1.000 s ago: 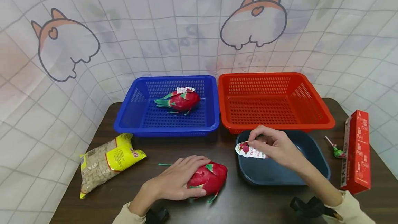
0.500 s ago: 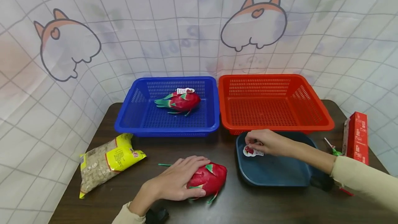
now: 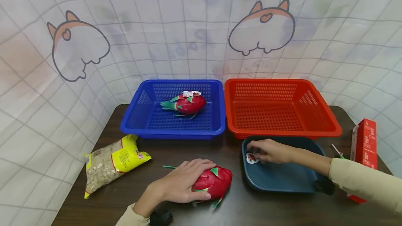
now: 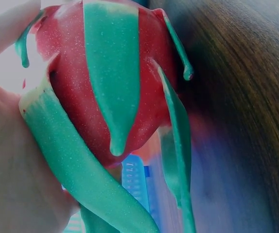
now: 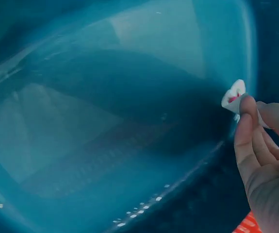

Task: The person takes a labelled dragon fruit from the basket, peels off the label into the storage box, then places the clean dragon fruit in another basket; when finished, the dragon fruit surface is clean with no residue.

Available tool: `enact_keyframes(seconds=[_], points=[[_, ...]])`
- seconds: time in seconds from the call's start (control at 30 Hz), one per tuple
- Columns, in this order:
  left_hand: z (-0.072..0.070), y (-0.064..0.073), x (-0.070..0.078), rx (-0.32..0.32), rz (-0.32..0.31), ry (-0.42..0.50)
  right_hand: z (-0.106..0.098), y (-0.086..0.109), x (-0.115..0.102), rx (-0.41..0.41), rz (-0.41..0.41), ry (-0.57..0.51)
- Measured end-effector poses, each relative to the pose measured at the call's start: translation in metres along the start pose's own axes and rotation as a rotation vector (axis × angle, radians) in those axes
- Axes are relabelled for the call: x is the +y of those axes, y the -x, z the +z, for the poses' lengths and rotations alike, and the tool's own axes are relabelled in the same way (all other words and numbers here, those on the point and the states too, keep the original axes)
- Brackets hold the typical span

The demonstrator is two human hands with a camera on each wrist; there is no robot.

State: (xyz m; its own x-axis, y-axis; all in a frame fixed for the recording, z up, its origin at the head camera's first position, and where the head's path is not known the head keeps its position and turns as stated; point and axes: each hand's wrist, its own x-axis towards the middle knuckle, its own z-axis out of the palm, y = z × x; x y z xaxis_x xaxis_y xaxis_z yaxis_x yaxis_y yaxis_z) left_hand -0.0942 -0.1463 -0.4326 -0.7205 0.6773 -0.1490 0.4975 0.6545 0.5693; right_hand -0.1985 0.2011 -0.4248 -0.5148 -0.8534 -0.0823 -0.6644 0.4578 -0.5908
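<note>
In the head view my left hand [image 3: 183, 183] grips a red dragon fruit [image 3: 220, 186] with green scales, lying on the table. My thumb is on its near side and my fingers lie across its top and far side. Its scales and stem end fill the left wrist view. Inside the dark blue tray [image 3: 282, 182], my right hand [image 3: 270, 151] pinches a small white label [image 3: 251, 158] printed with a red fruit. The right wrist view shows this label [image 5: 233, 97] bent between thumb and fingertips near the tray's wall. Whether the label touches the tray I cannot tell.
Behind are a blue basket [image 3: 172, 133] holding another dragon fruit [image 3: 190, 105] with a similar label on top, and a red basket [image 3: 282, 133]. A yellow bag [image 3: 114, 161] lies left. A red box [image 3: 366, 144] and a partly hidden lollipop [image 3: 338, 151] are right.
My right hand has gone lower into the tray with the label, and its forearm has swung out to the right. My left hand still holds the dragon fruit. The head view has shifted slightly.
</note>
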Motion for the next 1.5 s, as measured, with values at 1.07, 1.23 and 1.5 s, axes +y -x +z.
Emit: enact_keyframes(seconds=[1.07, 1.23, 1.5], points=[[-0.002, -0.004, -0.002, -0.006, -0.003, 0.003, -0.009, 0.013, -0.006, -0.138, 0.296, 0.445], [-0.002, -0.002, -0.003, -0.010, -0.014, 0.007, -0.012, 0.017, -0.007, -0.170, 0.358, 0.403], [0.001, 0.000, -0.003, -0.012, -0.011, -0.001, -0.022, 0.034, -0.003, -0.076, 0.244, 0.211]])
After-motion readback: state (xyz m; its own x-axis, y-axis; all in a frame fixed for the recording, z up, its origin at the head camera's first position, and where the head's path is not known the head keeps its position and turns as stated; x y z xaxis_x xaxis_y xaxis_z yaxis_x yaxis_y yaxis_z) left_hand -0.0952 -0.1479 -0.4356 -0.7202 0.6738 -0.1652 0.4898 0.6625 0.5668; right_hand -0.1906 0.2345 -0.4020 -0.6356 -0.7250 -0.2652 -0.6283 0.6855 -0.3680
